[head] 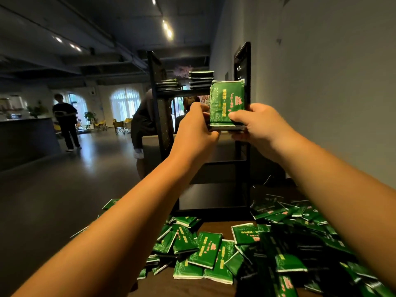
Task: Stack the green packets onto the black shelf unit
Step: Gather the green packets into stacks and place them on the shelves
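Note:
Both hands hold up a small stack of green packets (225, 99) in front of the black shelf unit (159, 116), just below its top shelf. My left hand (195, 127) grips the stack's left edge. My right hand (259, 123) grips its right side, thumb on the top packet's face. Two short piles of packets lie on the top shelf: a low pile (168, 85) at the left and a taller pile (201, 79) beside it. A large loose heap of green packets (246, 249) covers the wooden table below.
The grey wall (321, 82) runs close along the right of the shelf unit. The table's wooden surface (182, 286) shows near the front. Behind the shelf a person bends over (142, 123); another person stands far left by a counter (66, 121).

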Demonstrator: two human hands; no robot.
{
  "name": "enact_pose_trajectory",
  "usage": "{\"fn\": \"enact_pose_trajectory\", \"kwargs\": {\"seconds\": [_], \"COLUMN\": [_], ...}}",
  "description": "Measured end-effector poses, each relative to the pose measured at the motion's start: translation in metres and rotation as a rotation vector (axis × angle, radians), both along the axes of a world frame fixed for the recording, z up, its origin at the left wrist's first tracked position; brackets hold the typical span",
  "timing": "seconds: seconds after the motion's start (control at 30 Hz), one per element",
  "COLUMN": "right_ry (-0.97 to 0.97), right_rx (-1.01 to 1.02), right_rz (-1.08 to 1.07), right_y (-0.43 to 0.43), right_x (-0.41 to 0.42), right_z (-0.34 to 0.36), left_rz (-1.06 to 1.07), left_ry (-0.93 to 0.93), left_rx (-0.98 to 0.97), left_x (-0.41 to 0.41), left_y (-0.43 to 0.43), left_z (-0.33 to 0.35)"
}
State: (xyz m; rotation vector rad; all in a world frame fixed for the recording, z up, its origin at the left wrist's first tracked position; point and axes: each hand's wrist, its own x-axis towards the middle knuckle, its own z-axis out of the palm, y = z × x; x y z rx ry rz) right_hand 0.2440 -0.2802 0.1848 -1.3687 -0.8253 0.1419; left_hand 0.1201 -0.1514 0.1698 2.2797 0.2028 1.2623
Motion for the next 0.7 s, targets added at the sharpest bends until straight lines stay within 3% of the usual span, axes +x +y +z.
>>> {"fn": "enact_pose_trajectory", "kwargs": {"seconds": [0.3,0.57,0.7], "right_ry": [0.019,0.075,0.039], "right_rx": [0.05,0.008,0.016], "right_rz": [-0.074,-0.115,-0.25], "right_y": [0.007,0.026,0.038], "right_x": [0.031,0.064,0.081], "right_z": [0.081,0.1,0.103], "left_rz": [0.023,0.051,0.048], "left_ry": [-0.149,-0.204,-0.24], "left_rx": [-0.081,-0.254,-0.288], "left_x": [0.061,0.095,0.108], "left_y": [0.013,0.025,0.028], "left_z": [0.066,0.072,0.074]}}
